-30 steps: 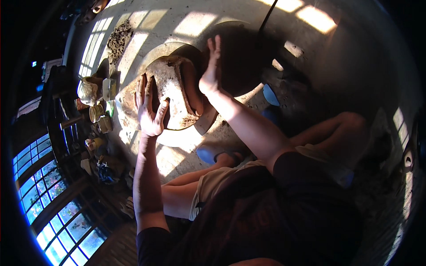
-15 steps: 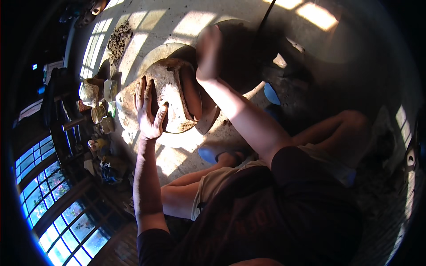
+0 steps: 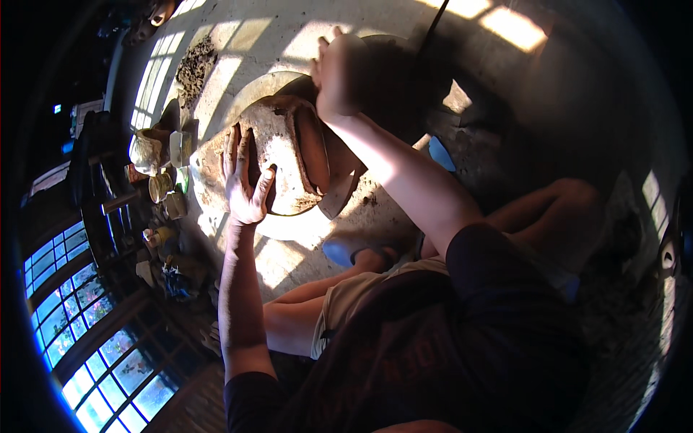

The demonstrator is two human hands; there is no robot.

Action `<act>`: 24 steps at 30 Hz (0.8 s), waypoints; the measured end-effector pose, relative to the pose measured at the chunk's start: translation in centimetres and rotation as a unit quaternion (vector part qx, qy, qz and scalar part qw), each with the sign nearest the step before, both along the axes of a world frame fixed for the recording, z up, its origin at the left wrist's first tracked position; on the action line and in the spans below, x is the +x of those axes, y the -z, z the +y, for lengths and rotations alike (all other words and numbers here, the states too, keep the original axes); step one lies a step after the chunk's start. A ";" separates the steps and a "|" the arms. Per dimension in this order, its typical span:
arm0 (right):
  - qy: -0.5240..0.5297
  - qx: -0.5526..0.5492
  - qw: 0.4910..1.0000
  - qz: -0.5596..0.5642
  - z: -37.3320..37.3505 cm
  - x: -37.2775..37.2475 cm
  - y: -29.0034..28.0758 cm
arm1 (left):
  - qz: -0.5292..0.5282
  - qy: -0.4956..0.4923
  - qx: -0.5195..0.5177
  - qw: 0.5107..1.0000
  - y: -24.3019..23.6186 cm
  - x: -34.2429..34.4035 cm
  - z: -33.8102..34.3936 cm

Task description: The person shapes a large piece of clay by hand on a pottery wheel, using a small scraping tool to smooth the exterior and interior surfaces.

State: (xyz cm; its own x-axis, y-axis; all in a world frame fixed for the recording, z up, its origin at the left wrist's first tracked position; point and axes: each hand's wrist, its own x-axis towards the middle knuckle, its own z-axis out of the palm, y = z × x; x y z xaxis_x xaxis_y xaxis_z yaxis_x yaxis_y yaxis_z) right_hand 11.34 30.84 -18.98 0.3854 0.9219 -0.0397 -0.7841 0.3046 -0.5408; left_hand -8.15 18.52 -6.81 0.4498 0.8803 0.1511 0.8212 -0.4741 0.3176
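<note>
A rough, pale-brown clay-like piece (image 3: 285, 144) with a long hollow along its right side sits on a round slab (image 3: 255, 85) on the floor. My left hand (image 3: 245, 191) lies on the piece's left part, fingers stretched and spread, thumb toward its middle. My right hand (image 3: 336, 72) is raised near the piece's upper-right corner, smeared by motion; its fingertips show apart at the top, with nothing visible in them. Whether it touches the piece I cannot tell.
A dark crumbly heap (image 3: 195, 68) lies behind, on sunlit floor. Several containers, among them a pale vessel (image 3: 146, 155) and a yellowish tub (image 3: 159, 187), stand at left. Blue footwear (image 3: 440, 151) is right of the piece; barred windows (image 3: 108, 368) are lower left.
My right hand has moved up and a little left, away from where it was beside the piece's right side. My left hand stays spread in much the same place.
</note>
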 end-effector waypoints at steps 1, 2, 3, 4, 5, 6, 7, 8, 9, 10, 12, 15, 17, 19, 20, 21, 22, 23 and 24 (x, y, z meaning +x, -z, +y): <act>0.023 0.015 1.000 0.002 -0.7 0.5 0.0 | -0.004 -0.004 0.001 1.000 0.0 0.0 -0.2; 0.014 0.016 1.000 -0.011 -1.6 0.5 0.0 | -0.008 -0.009 0.001 1.000 0.0 -0.1 -0.3; 0.011 0.016 1.000 -0.020 -2.5 0.6 0.2 | -0.009 -0.010 0.001 1.000 -0.1 0.0 -0.3; 0.006 0.015 0.999 -0.028 -3.5 0.6 0.3 | -0.006 -0.014 0.002 1.000 -0.1 0.1 -0.3; 0.002 0.004 0.999 -0.036 -4.2 0.5 0.3 | -0.003 -0.018 0.004 1.000 -0.1 0.1 -0.4; 0.001 -0.005 0.999 -0.044 -4.5 0.4 0.1 | -0.013 -0.015 0.007 1.000 0.1 0.0 -0.4; 0.000 -0.013 0.999 -0.052 -4.8 0.3 -0.2 | -0.014 -0.014 0.009 1.000 0.2 -0.1 -0.4; -0.002 -0.021 0.998 -0.059 -5.1 0.2 -0.5 | -0.013 -0.017 0.009 1.000 0.4 -0.2 -0.4; 0.003 -0.023 0.999 -0.044 -5.8 0.4 -0.3 | -0.013 -0.022 0.008 1.000 0.6 -0.1 -0.5; 0.010 -0.025 0.999 -0.027 -6.4 0.4 -0.3 | -0.008 -0.024 0.008 1.000 0.6 -0.1 -0.6; -0.027 -0.028 0.983 -0.181 -7.5 0.7 0.3 | -0.011 -0.024 0.012 1.000 0.1 0.2 -0.4; -0.028 -0.066 0.963 -0.261 -6.4 0.7 1.8 | -0.032 -0.018 0.003 0.999 0.0 0.6 -0.3; -0.128 -0.062 0.855 -0.499 -6.2 4.5 -0.2 | -0.011 -0.029 0.001 1.000 0.0 -0.3 -0.8; -0.132 -0.031 0.764 -0.631 -6.6 6.5 -2.0 | -0.006 -0.009 0.018 1.000 0.0 -0.4 -0.6; -0.159 0.022 0.678 -0.717 -6.7 6.5 -2.5 | -0.013 -0.009 0.015 1.000 -0.1 -1.0 -0.7; -0.181 0.073 0.580 -0.791 -6.7 6.7 -2.7 | -0.023 -0.006 0.013 1.000 -0.2 -0.9 -0.6; -0.162 0.128 0.550 -0.810 -6.4 6.7 -2.1 | -0.020 -0.012 0.008 1.000 -0.4 -0.8 -0.8; -0.161 0.128 0.548 -0.811 -6.2 6.7 -1.6 | -0.023 -0.012 0.009 1.000 -0.2 -0.5 -0.9; -0.170 0.140 0.520 -0.825 -5.9 6.4 -0.7 | -0.013 -0.017 0.014 1.000 -0.1 -0.4 -0.8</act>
State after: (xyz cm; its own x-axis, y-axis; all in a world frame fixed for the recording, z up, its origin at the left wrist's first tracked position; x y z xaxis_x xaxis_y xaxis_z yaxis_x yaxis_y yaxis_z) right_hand 17.79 24.90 -18.33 -0.5066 0.8280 0.2403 0.6433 0.5486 -0.5341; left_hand -8.54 17.73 -6.67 0.4146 0.8906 0.1871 0.8287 -0.4544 0.3267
